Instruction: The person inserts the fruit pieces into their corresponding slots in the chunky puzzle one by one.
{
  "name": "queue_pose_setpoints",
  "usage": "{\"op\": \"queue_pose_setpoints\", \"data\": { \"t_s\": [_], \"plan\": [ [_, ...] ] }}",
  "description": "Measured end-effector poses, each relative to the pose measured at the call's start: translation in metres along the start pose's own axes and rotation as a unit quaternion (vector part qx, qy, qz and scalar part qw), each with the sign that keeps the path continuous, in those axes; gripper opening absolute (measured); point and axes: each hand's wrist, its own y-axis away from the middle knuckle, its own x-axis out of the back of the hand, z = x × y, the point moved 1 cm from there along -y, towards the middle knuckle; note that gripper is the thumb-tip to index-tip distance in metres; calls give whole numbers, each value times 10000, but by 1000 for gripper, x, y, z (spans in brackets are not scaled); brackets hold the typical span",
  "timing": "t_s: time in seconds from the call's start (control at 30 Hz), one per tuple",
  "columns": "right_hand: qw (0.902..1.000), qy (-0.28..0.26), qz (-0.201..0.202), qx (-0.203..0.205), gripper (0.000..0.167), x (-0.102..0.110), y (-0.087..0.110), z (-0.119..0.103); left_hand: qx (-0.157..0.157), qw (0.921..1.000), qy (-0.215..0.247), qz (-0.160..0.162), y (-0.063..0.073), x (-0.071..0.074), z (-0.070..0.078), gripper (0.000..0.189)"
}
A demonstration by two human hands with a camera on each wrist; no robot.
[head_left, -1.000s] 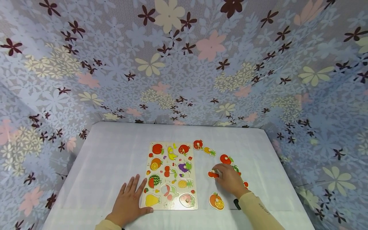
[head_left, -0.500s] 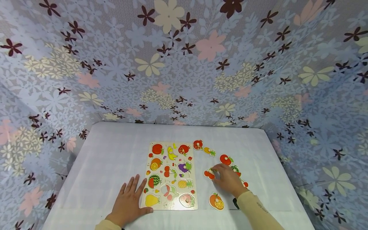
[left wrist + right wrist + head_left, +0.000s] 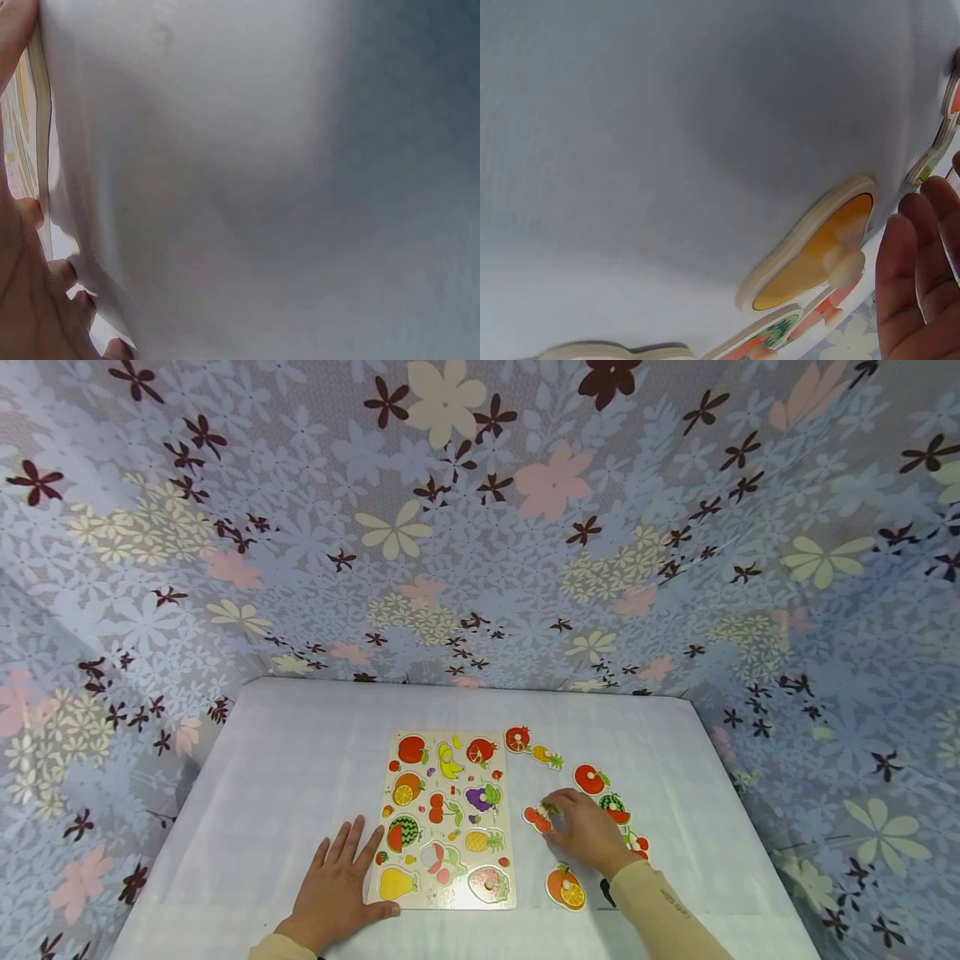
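My right hand (image 3: 588, 833) pinches a red fruit puzzle piece (image 3: 537, 817) with a green leafy top, just right of the fruit puzzle board (image 3: 420, 897). In the right wrist view, part of that piece (image 3: 930, 166) shows at the right edge behind the fingers. My left hand (image 3: 336, 883) lies with fingers spread on the table, its thumb and index finger at the board's left edge. Knobs stand on the bananas (image 3: 450, 767) and the grapes (image 3: 476, 798) in the board. Below my right hand lies an orange piece (image 3: 558, 882), its knob (image 3: 845, 267) upward.
Behind the held piece lie a pomegranate piece (image 3: 517, 737) and a pineapple piece (image 3: 542, 753). An apple piece (image 3: 587, 779), a watermelon piece (image 3: 613, 804) and a red cherry-like piece (image 3: 642, 843) lie to the right. Floral cloth (image 3: 480, 568) hangs around the white-covered table (image 3: 300, 718).
My right hand has moved slightly left with the red fruit piece, bringing it nearer to the board and uncovering more of the pieces at the right. The left hand has stayed put.
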Motion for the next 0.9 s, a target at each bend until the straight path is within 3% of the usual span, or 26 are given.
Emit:
{"op": "queue_pose_setpoints", "data": {
  "t_s": [0.43,0.9],
  "plan": [
    [9993,-18,138,333,48,-4,1,1,-37,9995,304,-32,2,9,5,115],
    [9935,392,536,928,46,-11,3,9,4,10000,26,-16,0,-1,0,119]
  ]
}}
